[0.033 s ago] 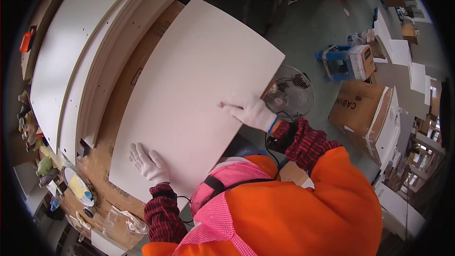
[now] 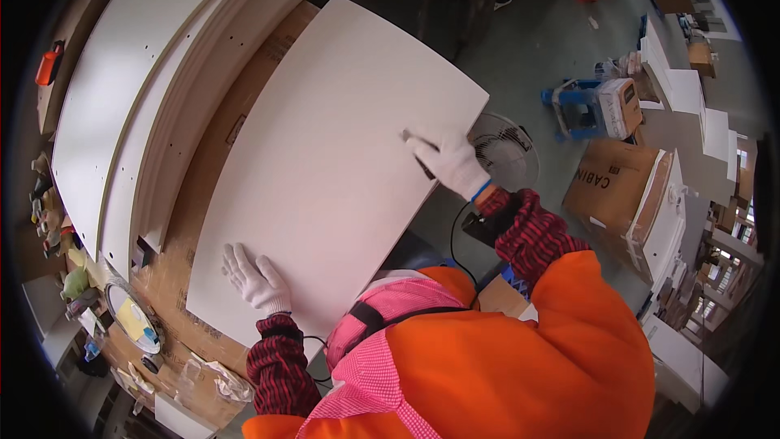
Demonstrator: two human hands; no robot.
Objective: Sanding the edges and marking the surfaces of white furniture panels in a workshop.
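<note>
I have the left hand (image 2: 256,280) flat on the white board (image 2: 325,154) here, fingers loose, spread and released, gripping nothing, down near the board's lower left corner. Over by the right edge I see the right hand (image 2: 447,164), white-gloved too, fingers curled; a small dark thing (image 2: 424,169) shows beside them, but it's blurred and I can't tell whether they're grasping it. The board itself lies slantwise across the middle of my view, on brown cardboard (image 2: 183,276). Now the surroundings: a stack of white panels (image 2: 154,73) hems in the left side, with a strip of cardboard between stack and board. Crumpled plastic (image 2: 231,386) lies at lower left, near a round thing (image 2: 132,317) with yellow in it. On the right, a fan (image 2: 513,150) stands just past the board's edge, partly hidden from me by the right hand, and a black cable (image 2: 455,240) hangs below that wrist. Further out I've got a blue stool (image 2: 575,106), a small box (image 2: 627,106) beside it, and a big brown carton (image 2: 605,187) taking up floor. The pink apron (image 2: 378,313) crowds the near edge.
</note>
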